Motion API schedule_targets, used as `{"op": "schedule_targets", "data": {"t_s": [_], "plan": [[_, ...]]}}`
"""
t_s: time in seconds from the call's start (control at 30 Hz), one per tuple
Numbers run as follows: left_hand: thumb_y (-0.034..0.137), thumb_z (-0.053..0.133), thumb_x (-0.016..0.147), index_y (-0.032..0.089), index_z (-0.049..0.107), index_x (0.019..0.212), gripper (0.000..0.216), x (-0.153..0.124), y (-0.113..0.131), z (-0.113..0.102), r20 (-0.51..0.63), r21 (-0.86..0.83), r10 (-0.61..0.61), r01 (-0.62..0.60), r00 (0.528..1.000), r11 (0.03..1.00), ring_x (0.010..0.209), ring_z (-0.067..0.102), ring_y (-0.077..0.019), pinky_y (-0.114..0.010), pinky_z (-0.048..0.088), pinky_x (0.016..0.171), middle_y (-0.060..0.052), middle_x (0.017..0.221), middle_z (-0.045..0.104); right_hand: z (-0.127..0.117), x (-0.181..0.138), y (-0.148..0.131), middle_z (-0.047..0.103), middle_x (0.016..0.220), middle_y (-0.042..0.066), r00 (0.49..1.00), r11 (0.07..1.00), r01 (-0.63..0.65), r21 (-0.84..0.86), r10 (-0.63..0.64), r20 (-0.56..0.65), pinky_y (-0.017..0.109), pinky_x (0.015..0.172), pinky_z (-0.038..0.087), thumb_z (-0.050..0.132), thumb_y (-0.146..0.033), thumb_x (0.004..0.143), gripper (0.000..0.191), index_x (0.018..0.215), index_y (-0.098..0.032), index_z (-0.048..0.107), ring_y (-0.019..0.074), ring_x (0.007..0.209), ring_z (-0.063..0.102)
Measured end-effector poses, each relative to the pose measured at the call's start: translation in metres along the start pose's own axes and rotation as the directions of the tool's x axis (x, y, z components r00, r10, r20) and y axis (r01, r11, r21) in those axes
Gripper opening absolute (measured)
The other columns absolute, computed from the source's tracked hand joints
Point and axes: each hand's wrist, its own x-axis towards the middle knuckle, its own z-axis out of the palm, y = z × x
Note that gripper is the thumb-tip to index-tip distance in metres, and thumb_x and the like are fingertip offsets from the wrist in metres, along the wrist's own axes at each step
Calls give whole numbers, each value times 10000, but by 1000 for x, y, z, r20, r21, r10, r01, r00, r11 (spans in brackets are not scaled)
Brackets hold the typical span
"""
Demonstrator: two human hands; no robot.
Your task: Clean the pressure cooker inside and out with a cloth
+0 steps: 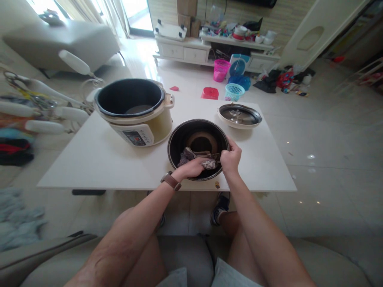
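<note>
Dark round pot (179,137) on table (263,171), near its front edge, mouth up, crumpled cloth (186,156) inside. Left hand (191,168) down in pot, on cloth; its fingers mostly hidden, can't tell how far open. Right hand (231,157) fingers curled closed on pot's right rim; tips hard to make out. Cooker (161,125) left of pot, lid (239,124) behind to the right. Pot floor partly covered by cloth and hand; legs cut off at bottom.
</note>
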Motion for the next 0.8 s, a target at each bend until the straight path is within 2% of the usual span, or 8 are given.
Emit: {"op": "schedule_targets", "data": {"t_s": [0.1,0.17,0.23,0.33,0.4,0.5,0.67,0.8], "plan": [[81,582,787,182,586,1502,722,7,2,14,-137,-481,-32,-39,990,876,1306,648,-275,-459,424,1194,-117,1399,706,1,-3,0,803,1082,43,1000,1000,4,-9,-5,-29,465,1118,525,452,-139,570,633,1095,-184,805,255,1104,722],[77,603,766,186,551,1529,772,9,5,18,-168,-565,-69,-39,983,824,1281,663,-273,-442,439,1177,-117,1376,718,1,-6,2,803,1044,40,998,1000,0,1,0,-58,454,1083,547,455,-140,580,608,1075,-185,805,251,1061,728],[103,609,789,168,634,1439,654,8,10,15,-124,-458,10,-67,992,886,1284,651,-280,-425,433,1177,-110,1341,736,2,-10,3,798,1012,39,995,1000,-9,10,10,-102,444,1055,561,453,-143,586,578,1048,-183,799,246,1033,728],[145,552,863,158,774,1185,391,0,13,4,6,-81,94,-93,996,992,1246,656,-307,-441,420,1178,-110,1266,767,4,-14,3,787,985,45,986,1000,-21,-7,20,-168,446,1050,556,450,-144,590,531,1008,-181,774,246,1033,722],[122,508,870,198,804,1095,379,-5,12,-3,14,202,10,-13,1000,979,1238,665,-328,-495,364,1209,-109,1238,780,4,-13,3,782,999,58,984,999,-20,-27,15,-176,461,1054,548,450,-136,585,479,963,-188,739,251,1052,719],[64,486,833,254,817,1056,442,-11,8,-7,-20,500,-98,94,995,861,1294,644,-343,-590,213,1259,-118,1242,778,-3,-2,2,773,1096,82,993,997,-10,-78,1,-118,526,1101,501,469,-116,577,357,874,-209,643,273,1164,689],[63,513,824,216,822,1033,403,-12,5,-1,0,689,-85,62,996,722,1302,638,-341,-626,54,1279,-166,1170,788,-21,24,0,734,1253,104,1000,993,-5,-121,6,7,541,1143,468,545,-99,594,522,1092,-211,653,271,1219,668],[77,535,823,201,820,1083,406,-12,5,-1,-12,692,-52,46,999,720,1269,662,-349,-612,73,1287,-172,1155,792,-28,31,-3,791,1146,56,990,996,2,-87,10,143,497,1131,499,519,-119,597,579,1120,-193,756,270,1146,710]]}}
